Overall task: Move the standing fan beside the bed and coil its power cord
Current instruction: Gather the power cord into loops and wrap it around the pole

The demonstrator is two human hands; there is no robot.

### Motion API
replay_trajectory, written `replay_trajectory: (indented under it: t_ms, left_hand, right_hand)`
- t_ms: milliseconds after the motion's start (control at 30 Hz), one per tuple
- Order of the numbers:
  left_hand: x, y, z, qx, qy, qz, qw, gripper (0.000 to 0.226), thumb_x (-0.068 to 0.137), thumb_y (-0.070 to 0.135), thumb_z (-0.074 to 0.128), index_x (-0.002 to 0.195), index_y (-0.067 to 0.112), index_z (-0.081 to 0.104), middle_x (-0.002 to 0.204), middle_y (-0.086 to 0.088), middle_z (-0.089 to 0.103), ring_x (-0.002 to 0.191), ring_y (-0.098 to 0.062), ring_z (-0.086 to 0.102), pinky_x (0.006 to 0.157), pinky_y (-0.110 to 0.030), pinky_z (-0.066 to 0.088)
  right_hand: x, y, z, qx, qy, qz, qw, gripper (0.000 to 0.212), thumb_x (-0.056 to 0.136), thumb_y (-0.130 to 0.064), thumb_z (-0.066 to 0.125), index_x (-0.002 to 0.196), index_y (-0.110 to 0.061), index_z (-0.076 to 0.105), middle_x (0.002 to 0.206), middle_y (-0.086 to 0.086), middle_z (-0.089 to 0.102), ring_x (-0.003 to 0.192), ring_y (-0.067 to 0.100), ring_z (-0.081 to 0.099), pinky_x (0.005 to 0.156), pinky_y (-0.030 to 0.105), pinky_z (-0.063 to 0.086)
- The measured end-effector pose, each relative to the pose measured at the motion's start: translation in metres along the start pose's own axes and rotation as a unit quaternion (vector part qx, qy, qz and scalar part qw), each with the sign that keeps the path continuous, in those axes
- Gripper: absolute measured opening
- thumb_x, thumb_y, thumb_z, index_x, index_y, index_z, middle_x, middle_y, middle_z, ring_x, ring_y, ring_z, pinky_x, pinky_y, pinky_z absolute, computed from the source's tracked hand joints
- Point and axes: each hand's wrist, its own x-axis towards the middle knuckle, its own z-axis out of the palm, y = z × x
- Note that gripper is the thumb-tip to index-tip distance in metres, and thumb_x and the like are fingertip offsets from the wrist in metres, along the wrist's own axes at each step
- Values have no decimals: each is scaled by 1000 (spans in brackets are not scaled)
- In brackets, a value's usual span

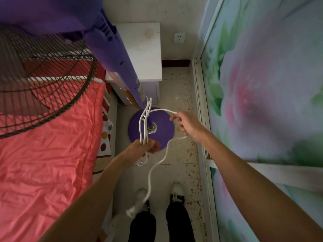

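fan (122,70) already standing beside the bed (52,137), round base (162,126) on the floor at twelve o'clock from the shoes (177,191). coiling step under way, roughly half done by the look of it. left hand (145,147) closed, fingers clamped on a bundle of cord (145,119) loops running up to the pole. right hand (187,124) at two o'clock from the left, fingertips pinched on the free strand. loose tail trailing down to six o'clock, plug (132,211) dangling near the left shoe. next, probably: bring the pinched strand across to the left hand, lay another loop, draw up the slack until the plug arrives.
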Motion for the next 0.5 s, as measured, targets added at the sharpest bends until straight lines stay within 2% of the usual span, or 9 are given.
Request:
replay_trajectory:
  t_ms: [67, 133, 233, 333, 400, 500]
  left_hand:
    - [-1, 2, -2, -47, -10, -16, 999, 30, 101, 24, 47, 93, 19, 75, 92, -3, 77, 81, -13, 71, 66, -19, 54]
    - [-2, 2, -2, -74, -23, -32, 996, 29, 100, 23, 50, 85, 15, 73, 83, -9, 75, 75, -19, 71, 66, -25, 56]
    - [-4, 1, 1, -40, -4, -24, 999, 30, 100, 22, 50, 77, 13, 66, 74, -11, 73, 68, -20, 70, 66, -30, 55]
    - [-8, 0, 2, 19, 55, 2, 998, 27, 99, 20, 53, 77, 10, 65, 68, -5, 70, 64, -17, 66, 63, -26, 52]
    - [-11, 1, 3, -17, 44, -4, 999, 25, 99, 23, 53, 79, 9, 58, 61, -4, 62, 55, -19, 60, 57, -30, 49]
    - [-15, 7, 12, -123, 17, -50, 991, 32, 101, 34, 48, 79, 10, 52, 59, -5, 56, 53, -21, 58, 63, -37, 44]
  right_hand:
    - [-7, 3, 2, 95, -52, 34, 994, 35, 99, -19, 33, 106, -3, 64, 62, -4, 36, 47, 9, 25, 39, 22, 21]
    - [-14, 7, 5, 136, -77, 59, 986, 36, 100, -17, 37, 115, 3, 62, 69, -2, 44, 47, 7, 30, 38, 20, 23]
    - [-25, 10, 10, 68, -98, 94, 988, 34, 99, -21, 42, 116, 0, 63, 80, 3, 54, 48, 8, 36, 38, 19, 22]
    - [-34, 12, 13, -25, -117, 109, 987, 34, 97, -24, 41, 113, -4, 63, 77, 6, 58, 45, 10, 33, 38, 22, 22]
    - [-39, 15, 15, -27, -122, 108, 986, 35, 96, -24, 40, 114, -1, 60, 73, 6, 59, 43, 11, 34, 39, 23, 22]
    - [-44, 22, 21, -10, -118, 81, 990, 30, 98, -23, 44, 118, -6, 56, 78, 7, 65, 46, 14, 48, 41, 24, 27]
